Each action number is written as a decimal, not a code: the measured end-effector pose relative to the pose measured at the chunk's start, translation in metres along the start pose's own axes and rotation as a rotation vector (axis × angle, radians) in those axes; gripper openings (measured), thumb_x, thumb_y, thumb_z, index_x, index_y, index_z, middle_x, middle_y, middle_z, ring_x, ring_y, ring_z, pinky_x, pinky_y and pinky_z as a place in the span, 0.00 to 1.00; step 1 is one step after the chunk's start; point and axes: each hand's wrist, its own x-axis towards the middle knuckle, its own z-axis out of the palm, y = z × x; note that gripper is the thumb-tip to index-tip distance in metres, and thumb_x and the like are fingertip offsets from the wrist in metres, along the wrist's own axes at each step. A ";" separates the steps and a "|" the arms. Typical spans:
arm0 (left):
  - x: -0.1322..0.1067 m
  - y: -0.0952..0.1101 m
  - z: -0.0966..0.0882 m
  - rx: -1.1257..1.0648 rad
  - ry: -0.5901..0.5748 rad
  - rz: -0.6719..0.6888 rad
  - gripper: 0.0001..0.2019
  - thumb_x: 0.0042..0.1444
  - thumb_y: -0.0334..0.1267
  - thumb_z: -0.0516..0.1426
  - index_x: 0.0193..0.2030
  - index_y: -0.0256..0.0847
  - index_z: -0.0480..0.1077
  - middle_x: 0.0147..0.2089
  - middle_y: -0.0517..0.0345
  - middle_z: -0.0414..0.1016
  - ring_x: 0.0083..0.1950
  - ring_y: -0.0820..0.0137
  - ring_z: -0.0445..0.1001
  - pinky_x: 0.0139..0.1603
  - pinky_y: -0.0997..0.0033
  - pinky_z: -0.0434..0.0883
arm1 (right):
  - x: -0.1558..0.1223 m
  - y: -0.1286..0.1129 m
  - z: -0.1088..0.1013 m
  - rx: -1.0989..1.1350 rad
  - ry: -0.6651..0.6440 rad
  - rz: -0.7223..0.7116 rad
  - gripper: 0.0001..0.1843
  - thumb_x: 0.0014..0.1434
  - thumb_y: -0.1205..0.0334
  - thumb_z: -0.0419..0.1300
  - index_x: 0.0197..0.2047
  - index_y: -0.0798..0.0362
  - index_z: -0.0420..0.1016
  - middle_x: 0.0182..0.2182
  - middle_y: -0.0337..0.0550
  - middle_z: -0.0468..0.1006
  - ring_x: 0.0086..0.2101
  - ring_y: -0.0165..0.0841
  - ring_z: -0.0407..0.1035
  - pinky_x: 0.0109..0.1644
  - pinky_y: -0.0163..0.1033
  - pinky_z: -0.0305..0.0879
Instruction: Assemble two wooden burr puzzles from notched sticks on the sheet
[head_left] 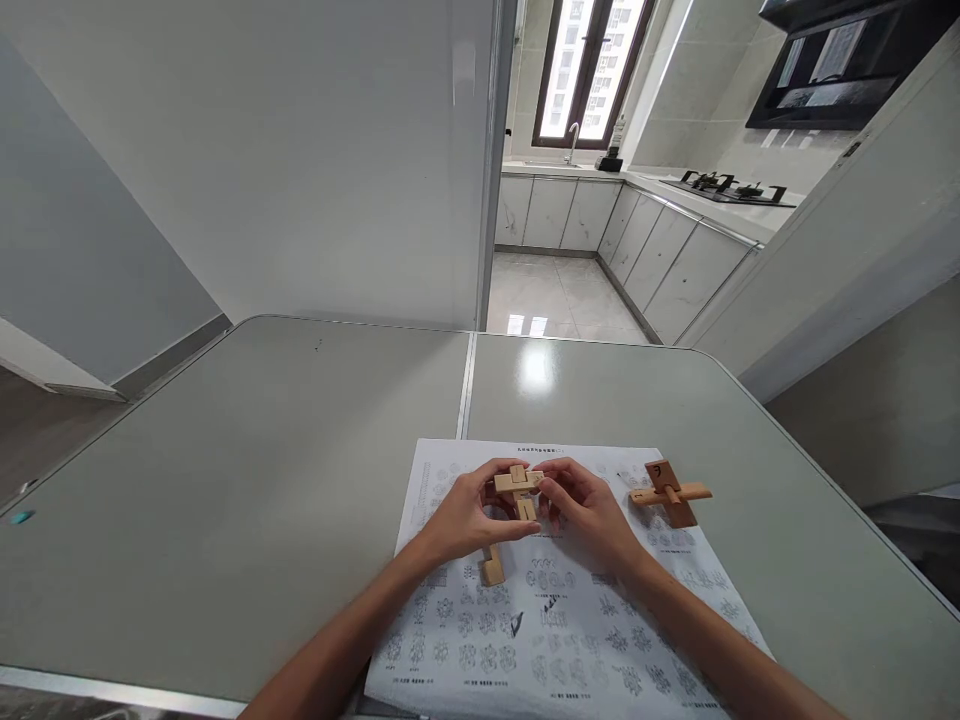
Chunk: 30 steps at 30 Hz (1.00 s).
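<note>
Both my hands meet over a printed sheet around a partly joined wooden interlocking puzzle (517, 484) made of light notched blocks. My left hand (472, 510) is closed round its left side, the thumb stretched along the lower block. My right hand (585, 500) pinches the right end of the crosswise block between thumb and fingers. Below the left hand a loose notched wooden piece (493, 568) lies on the paper, its upper end partly covered by the hand. To the right of my right hand rests a darker wooden cross-shaped assembly (670, 494), apart from it.
The large paper sheet (450, 610) with rows of small puzzle drawings lies on a grey-green table (300, 480). A metal seam (466, 385) runs across the tabletop. A small teal object (21, 517) is at the far left edge. Beyond are a kitchen counter and sink.
</note>
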 end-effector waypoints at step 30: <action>-0.001 0.001 -0.001 0.030 -0.016 0.015 0.31 0.53 0.44 0.71 0.63 0.44 0.71 0.49 0.55 0.79 0.48 0.62 0.78 0.52 0.61 0.77 | -0.002 0.001 0.001 -0.035 -0.008 -0.008 0.19 0.68 0.42 0.64 0.47 0.49 0.75 0.26 0.36 0.75 0.26 0.31 0.67 0.31 0.37 0.66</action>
